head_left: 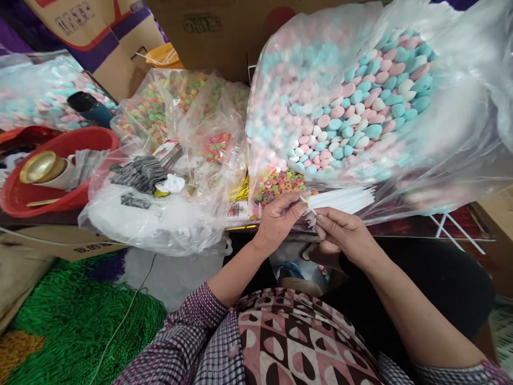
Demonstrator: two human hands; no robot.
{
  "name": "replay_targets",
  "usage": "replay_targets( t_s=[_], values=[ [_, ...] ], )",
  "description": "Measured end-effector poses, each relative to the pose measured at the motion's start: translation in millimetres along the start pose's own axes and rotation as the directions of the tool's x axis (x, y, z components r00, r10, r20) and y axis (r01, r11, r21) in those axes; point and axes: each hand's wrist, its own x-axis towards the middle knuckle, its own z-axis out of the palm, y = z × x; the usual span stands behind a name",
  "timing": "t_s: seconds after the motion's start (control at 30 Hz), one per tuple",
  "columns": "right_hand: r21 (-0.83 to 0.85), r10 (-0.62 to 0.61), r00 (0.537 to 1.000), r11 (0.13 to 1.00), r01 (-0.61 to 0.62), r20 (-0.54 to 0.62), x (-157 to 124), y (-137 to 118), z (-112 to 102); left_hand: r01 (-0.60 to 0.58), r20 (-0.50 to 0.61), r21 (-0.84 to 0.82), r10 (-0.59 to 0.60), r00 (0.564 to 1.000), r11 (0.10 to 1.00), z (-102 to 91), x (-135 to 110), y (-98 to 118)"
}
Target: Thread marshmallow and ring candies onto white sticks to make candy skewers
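Note:
Between my two hands runs a thin white stick (308,205), slanting down to the right. My left hand (280,216) pinches its upper end between thumb and fingers. The lower end is in the closed thumb and fingertips of my right hand (342,230), partly hidden by them. Just behind my hands lies a bundle of similar white sticks (347,199) at the table's front edge. Small ring-shaped candies (282,184) in several colours are spread beyond my left hand. A big clear bag (452,133) with pink, blue and white oval candies (360,115) stands open behind them.
To the left sit plastic bags of ring candies (154,115), a striped glove (140,174) on a white plastic bag (160,219), and a red basin (86,184) holding a metal bowl (42,168). Green cord (88,315) is heaped on the floor. Cardboard boxes (236,32) stand behind.

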Motion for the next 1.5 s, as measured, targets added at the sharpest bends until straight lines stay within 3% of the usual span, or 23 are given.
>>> replay_targets(
  t_s=[0.1, 0.2, 0.4, 0.53, 0.77, 0.87, 1.03, 1.3, 1.4, 1.5],
  values=[
    [0.238, 0.099, 0.992, 0.964, -0.114, 0.073, -2, 5, 4, 0.068, 0.001, -0.091, -0.068, 0.998, 0.994, 5.1, -2, 2],
    [0.343, 0.137, 0.988, 0.926, -0.155, 0.074, -3, 8, 6, 0.123, 0.013, -0.18, -0.123, 0.992, 0.976, 10.9, -2, 2],
    [0.337, 0.097, 0.995, 0.936, -0.1, 0.025, -4, 3, -13, 0.103, -0.155, -0.315, -0.158, 0.975, 0.944, 10.5, 8, 9],
    [0.25, 0.07, 0.997, 0.966, -0.061, -0.028, -7, 0, -20, 0.086, -0.193, -0.361, -0.164, 0.967, 0.928, 8.6, 13, 16],
    [0.182, 0.136, 0.975, 0.969, -0.167, 0.175, -8, 0, -6, 0.237, -0.038, -0.168, -0.247, 0.968, 0.957, 4.1, 17, 24],
    [0.239, 0.187, 0.951, 0.939, -0.247, 0.247, -8, -2, -7, 0.27, -0.028, -0.124, -0.275, 0.961, 0.955, 0.8, 18, 25],
    [0.382, 0.236, 0.953, 0.877, -0.293, 0.189, -7, -7, -5, 0.289, -0.148, -0.219, -0.324, 0.934, 0.932, -1.9, 19, 20],
    [0.443, 0.204, 0.946, 0.845, -0.3, 0.251, -5, -3, -7, 0.31, -0.147, -0.254, -0.354, 0.924, 0.916, -5.4, 23, 18],
    [0.442, 0.211, 0.945, 0.843, -0.306, 0.25, -5, 0, -5, 0.325, -0.109, -0.208, -0.352, 0.93, 0.923, -0.9, 19, 15],
    [0.432, 0.213, 0.952, 0.854, -0.292, 0.221, -4, 2, -1, 0.395, 0.022, -0.065, -0.395, 0.919, 0.916, 7.4, 9, 12]
  ],
)
